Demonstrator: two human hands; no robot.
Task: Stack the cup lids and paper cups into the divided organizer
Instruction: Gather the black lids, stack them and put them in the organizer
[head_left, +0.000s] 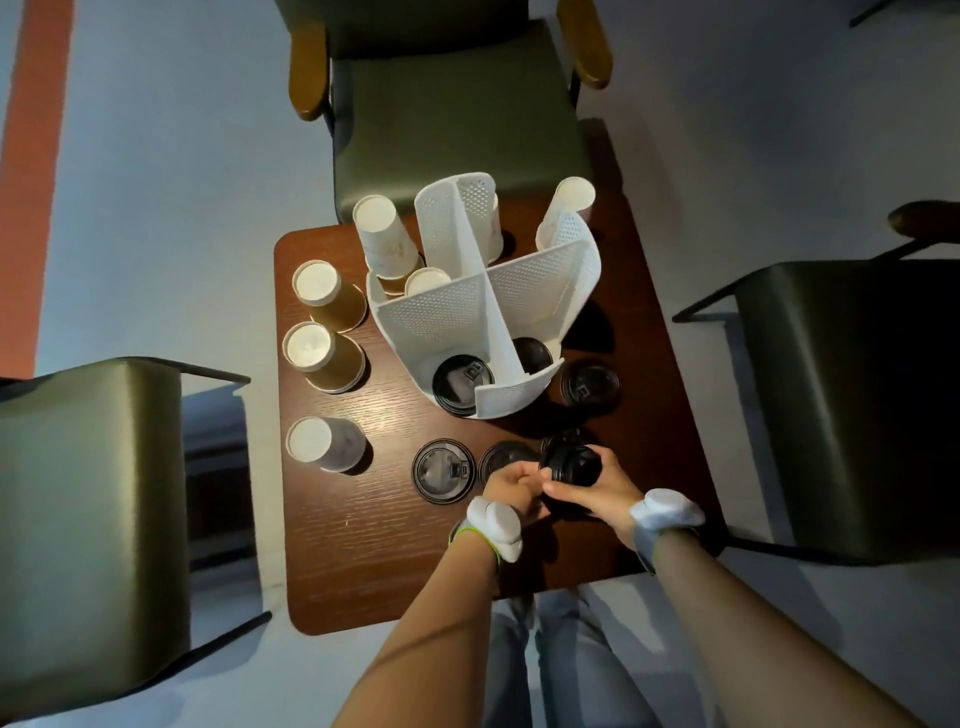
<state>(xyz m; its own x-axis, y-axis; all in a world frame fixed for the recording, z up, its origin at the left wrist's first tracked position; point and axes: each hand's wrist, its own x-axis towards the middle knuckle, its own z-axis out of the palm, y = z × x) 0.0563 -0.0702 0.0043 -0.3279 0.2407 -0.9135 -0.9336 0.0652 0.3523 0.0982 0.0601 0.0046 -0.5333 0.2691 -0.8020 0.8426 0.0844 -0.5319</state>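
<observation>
A white perforated divided organizer stands mid-table, with black lids in its two near compartments and a cup in the left one. Both hands meet near the table's front edge. My right hand grips a small stack of black lids. My left hand pinches the stack's near edge. Loose lids lie on the table: one left of the hands, one partly under my left hand, one right of the organizer. Upside-down paper cups stand at the left.
The small brown wooden table is ringed by green chairs: one behind, one left, one right. More upside-down cups stand behind the organizer. White bands sit on both wrists.
</observation>
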